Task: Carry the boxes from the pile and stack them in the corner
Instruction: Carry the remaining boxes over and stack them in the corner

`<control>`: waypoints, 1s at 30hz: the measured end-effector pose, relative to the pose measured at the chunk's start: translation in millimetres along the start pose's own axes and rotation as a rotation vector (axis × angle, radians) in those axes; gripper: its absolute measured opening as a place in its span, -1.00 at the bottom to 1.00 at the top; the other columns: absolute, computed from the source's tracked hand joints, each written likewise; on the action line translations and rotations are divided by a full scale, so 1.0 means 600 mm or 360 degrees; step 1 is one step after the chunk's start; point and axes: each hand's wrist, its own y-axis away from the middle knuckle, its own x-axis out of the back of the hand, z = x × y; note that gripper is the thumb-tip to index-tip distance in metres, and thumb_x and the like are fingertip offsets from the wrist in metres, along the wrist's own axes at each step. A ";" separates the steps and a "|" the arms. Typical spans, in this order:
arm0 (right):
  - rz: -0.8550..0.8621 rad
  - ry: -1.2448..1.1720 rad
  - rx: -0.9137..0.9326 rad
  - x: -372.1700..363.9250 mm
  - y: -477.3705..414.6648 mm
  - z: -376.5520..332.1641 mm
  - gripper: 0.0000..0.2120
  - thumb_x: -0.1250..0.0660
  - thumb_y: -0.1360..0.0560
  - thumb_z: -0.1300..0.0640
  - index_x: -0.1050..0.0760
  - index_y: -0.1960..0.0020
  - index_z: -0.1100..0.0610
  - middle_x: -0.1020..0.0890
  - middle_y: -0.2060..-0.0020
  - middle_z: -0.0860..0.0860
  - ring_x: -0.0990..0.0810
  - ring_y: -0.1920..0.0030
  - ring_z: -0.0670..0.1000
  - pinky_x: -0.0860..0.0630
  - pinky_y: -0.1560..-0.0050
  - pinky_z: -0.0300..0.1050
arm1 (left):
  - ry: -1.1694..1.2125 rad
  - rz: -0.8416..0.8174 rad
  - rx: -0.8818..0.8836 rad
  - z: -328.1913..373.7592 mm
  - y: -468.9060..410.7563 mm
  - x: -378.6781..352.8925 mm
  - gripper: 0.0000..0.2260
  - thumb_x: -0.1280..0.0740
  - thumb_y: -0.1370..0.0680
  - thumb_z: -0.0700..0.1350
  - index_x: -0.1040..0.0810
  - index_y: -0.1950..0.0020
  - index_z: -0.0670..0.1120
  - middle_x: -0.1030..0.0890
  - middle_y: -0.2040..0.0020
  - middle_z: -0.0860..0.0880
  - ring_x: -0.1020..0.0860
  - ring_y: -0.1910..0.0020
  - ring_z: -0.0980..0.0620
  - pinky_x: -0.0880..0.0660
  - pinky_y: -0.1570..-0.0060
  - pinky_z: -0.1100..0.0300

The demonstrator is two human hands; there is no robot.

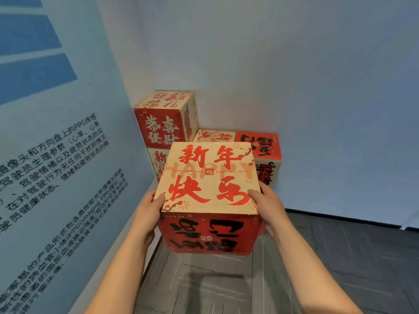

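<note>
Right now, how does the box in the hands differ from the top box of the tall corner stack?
The held box is off the floor, gripped by the left hand and right hand; the top stacked box rests on a lower box. The held box's red front has black writing; the top stacked box's has pale writing. Both have tan tops with red characters.

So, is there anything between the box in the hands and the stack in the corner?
Nothing visible does. The left hand and right hand hold the box right in front of the corner stack; the box hides the floor between.
</note>
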 end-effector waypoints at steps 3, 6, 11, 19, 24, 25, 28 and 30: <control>-0.0033 -0.0023 0.0006 -0.001 -0.125 -0.049 -0.72 -0.24 -0.69 0.16 -0.51 -0.33 -0.10 -0.77 -0.05 -0.02 -0.78 0.01 0.08 -0.69 -0.03 0.13 | -0.0084 0.0070 -0.0058 0.063 -0.106 -0.047 -0.73 -0.24 -0.67 0.07 -0.43 -0.31 -0.03 -0.65 -0.15 -0.07 -0.64 -0.06 -0.04 -0.56 -0.15 -0.13; -0.0041 -0.0064 0.0025 -0.001 -0.231 -0.109 -0.70 -0.25 -0.68 0.15 -0.49 -0.37 -0.10 -0.76 -0.08 0.00 -0.78 0.00 0.09 -0.69 -0.13 0.23 | -0.0036 0.0097 -0.0070 0.128 -0.195 -0.092 -0.73 -0.22 -0.69 0.03 -0.37 -0.29 -0.10 -0.61 -0.10 -0.09 -0.62 0.03 0.00 -0.51 0.16 0.06; -0.0051 -0.0163 -0.0010 0.005 -0.373 -0.197 -0.75 -0.26 -0.70 0.17 -0.46 -0.35 -0.03 -0.77 -0.06 0.06 -0.79 0.05 0.10 -0.71 -0.06 0.18 | 0.0023 0.0037 -0.0056 0.212 -0.316 -0.139 -0.78 -0.18 -0.70 -0.02 -0.41 -0.28 -0.10 -0.64 -0.10 -0.10 -0.64 0.03 0.02 -0.48 0.24 0.16; 0.0092 -0.0217 -0.0010 -0.019 -0.548 -0.268 -0.67 -0.25 -0.71 0.16 -0.40 -0.47 0.11 -0.75 -0.07 0.08 -0.79 0.13 0.06 -0.67 0.24 -0.03 | -0.0203 -0.0075 -0.0297 0.294 -0.525 -0.178 -0.85 -0.24 -0.68 -0.05 -0.59 -0.11 -0.01 -0.69 -0.04 -0.03 -0.61 0.10 0.06 -0.52 0.16 0.08; 0.0241 -0.0252 -0.0001 -0.067 -0.660 -0.303 -0.56 -0.27 -0.71 0.17 -0.28 -0.56 0.11 -0.70 -0.10 0.09 -0.76 0.32 -0.02 -0.59 0.48 -0.16 | -0.0370 -0.0107 -0.0475 0.346 -0.677 -0.194 -0.71 -0.26 -0.68 -0.11 -0.47 -0.39 -0.11 -0.54 -0.18 -0.02 -0.52 0.09 0.18 -0.42 0.27 0.28; 0.0267 -0.0254 -0.0006 -0.076 -0.681 -0.308 -0.56 -0.27 -0.71 0.18 -0.29 -0.56 0.12 -0.70 -0.06 0.08 -0.76 0.33 -0.03 -0.59 0.48 -0.17 | -0.0402 -0.0121 -0.0497 0.358 -0.702 -0.197 -0.71 -0.26 -0.67 -0.13 -0.46 -0.40 -0.13 -0.54 -0.19 -0.02 -0.51 0.09 0.17 -0.39 0.30 0.31; 0.0327 -0.0287 -0.0012 -0.100 -0.732 -0.322 -0.57 -0.27 -0.70 0.18 -0.33 -0.55 0.11 -0.73 -0.04 0.07 -0.77 0.28 0.00 -0.66 0.37 -0.10 | -0.0504 -0.0173 -0.0566 0.385 -0.771 -0.202 -0.73 -0.28 -0.65 -0.12 -0.52 -0.35 -0.13 -0.59 -0.18 -0.01 -0.56 0.00 0.08 -0.49 0.19 0.27; 0.0372 -0.0303 -0.0028 -0.113 -0.767 -0.324 -0.57 -0.28 -0.70 0.18 -0.34 -0.55 0.11 -0.73 -0.09 0.11 -0.77 0.19 0.05 -0.70 0.19 -0.01 | -0.0566 -0.0176 -0.0586 0.397 -0.813 -0.202 -0.73 -0.30 -0.63 -0.11 -0.57 -0.32 -0.12 -0.62 -0.18 -0.02 -0.58 -0.11 -0.02 -0.53 -0.03 0.08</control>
